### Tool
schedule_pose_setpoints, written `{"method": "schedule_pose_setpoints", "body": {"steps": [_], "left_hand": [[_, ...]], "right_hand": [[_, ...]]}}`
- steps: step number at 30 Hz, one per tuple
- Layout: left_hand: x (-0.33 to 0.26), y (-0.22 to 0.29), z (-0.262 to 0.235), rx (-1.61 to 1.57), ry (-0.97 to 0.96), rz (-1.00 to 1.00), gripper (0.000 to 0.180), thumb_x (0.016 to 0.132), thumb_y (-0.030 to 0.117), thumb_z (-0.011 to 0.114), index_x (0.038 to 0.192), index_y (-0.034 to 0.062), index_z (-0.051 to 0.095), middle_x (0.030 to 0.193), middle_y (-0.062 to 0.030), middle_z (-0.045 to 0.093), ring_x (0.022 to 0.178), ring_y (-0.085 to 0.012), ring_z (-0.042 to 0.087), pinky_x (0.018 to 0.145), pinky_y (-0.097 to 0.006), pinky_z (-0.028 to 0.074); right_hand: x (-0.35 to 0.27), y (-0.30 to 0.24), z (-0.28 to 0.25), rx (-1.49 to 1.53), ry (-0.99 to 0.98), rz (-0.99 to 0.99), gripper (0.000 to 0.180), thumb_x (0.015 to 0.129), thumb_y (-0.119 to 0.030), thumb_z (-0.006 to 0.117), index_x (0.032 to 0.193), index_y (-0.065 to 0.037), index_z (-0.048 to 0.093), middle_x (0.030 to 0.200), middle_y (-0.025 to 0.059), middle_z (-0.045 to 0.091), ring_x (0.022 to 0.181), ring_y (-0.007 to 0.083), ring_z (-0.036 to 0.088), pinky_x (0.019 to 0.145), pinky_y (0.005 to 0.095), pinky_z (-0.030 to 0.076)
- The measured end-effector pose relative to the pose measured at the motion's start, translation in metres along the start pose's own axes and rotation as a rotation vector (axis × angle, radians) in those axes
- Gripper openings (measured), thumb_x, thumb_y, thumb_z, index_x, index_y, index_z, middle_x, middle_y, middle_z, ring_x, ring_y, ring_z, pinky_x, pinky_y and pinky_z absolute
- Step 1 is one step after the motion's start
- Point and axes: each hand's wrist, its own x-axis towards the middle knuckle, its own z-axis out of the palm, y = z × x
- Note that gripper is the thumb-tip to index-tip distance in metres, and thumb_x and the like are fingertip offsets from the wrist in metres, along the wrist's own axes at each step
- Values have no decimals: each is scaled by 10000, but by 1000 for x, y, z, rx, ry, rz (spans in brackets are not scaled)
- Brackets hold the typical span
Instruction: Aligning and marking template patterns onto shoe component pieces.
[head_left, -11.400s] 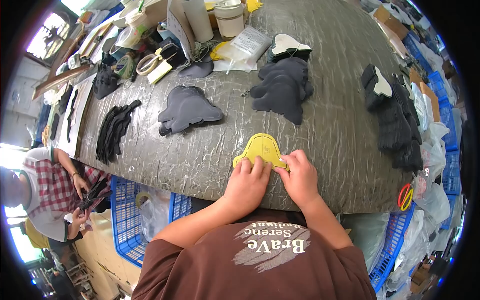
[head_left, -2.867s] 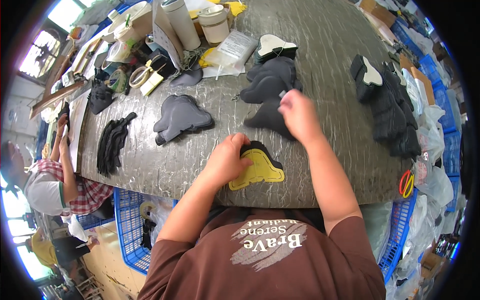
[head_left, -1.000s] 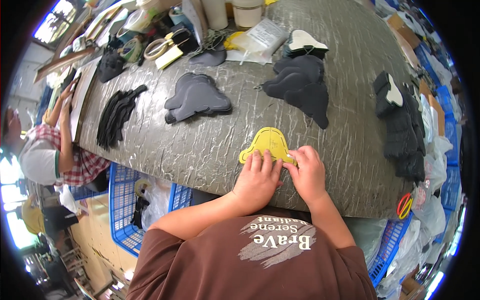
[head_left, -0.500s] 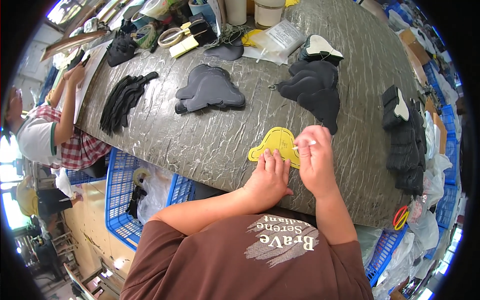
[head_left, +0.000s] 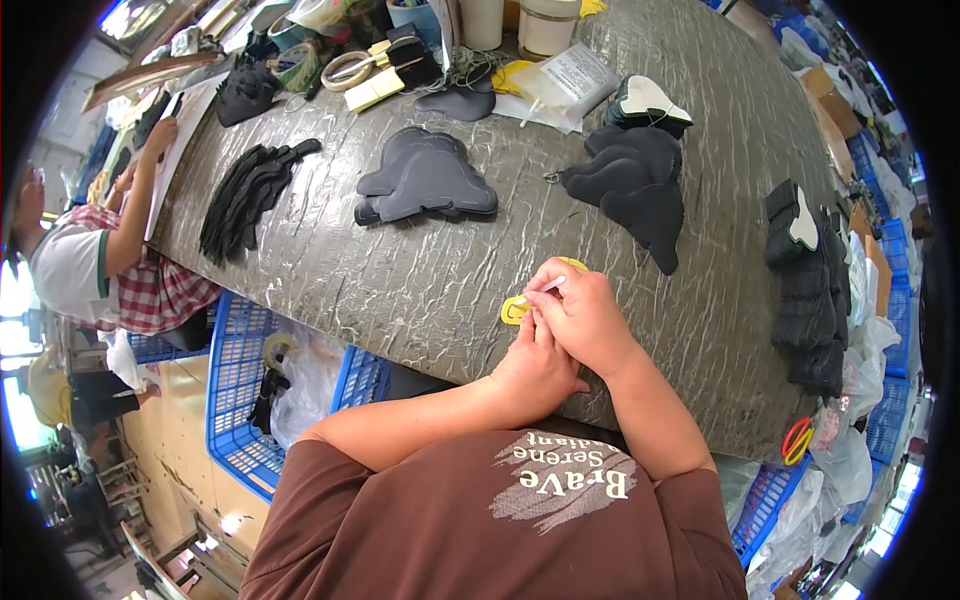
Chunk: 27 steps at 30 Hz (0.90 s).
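A yellow flat template (head_left: 514,311) with a slotted outline lies on the table close in front of me, mostly covered by my hands. Pressing it down is my left hand (head_left: 530,375), its fingers stretched out flat. My right hand (head_left: 588,315) crosses over the left fingertips and pinches a thin white marking stick (head_left: 547,291), whose tip is at the template's left lobe. Whether anything lies under the template is hidden. Beyond my hands are fanned dark grey cut pieces (head_left: 630,180) and a stack of similar pieces (head_left: 430,180).
Black pieces (head_left: 250,205) lie at left, and stacked black pieces (head_left: 812,310) at the right edge. Red-and-yellow scissors (head_left: 797,440) are at the near right. Blue baskets (head_left: 235,400) stand below the table. Another person (head_left: 90,265) works at the far left.
My right hand has moved left across the template with the marking stick, from its right side to its left lobe. My left hand stays pressed in place.
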Motion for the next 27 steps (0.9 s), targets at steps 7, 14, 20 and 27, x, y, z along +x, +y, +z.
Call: {"method": "schedule_pose_setpoints", "body": {"steps": [7,14,20,27], "left_hand": [[0,-3,-7,1,17,25,753,810,568,574,1187,-85,595,1197,-385,524,1159,-588,473,988,-601,411],[0,-1,-7,2,23,-18,793,823,572,561,1240,-102,542,1220,-382,512,1142,-559,498,979,-558,430],[-2,-1,-5,-38,45,-34,808,827,576,559,1289,-86,511,1235,-378,507,1139,-534,512,968,-540,440],[-1,0,-9,-36,20,-35,781,843,566,550,1299,-68,514,1242,-376,505,1152,-538,505,963,-540,445]], "right_hand": [[0,6,-1,14,52,33,40,845,19,617,857,19,579,775,126,657,686,203,651,643,314,515],[9,16,-11,-24,104,20,51,853,28,606,850,22,556,761,129,657,704,205,664,642,317,516],[18,20,-15,14,149,44,90,828,2,628,842,20,541,752,166,633,702,325,639,639,387,499],[23,31,-20,-22,242,17,98,837,14,623,840,6,525,740,155,618,686,303,631,625,377,494]]}}
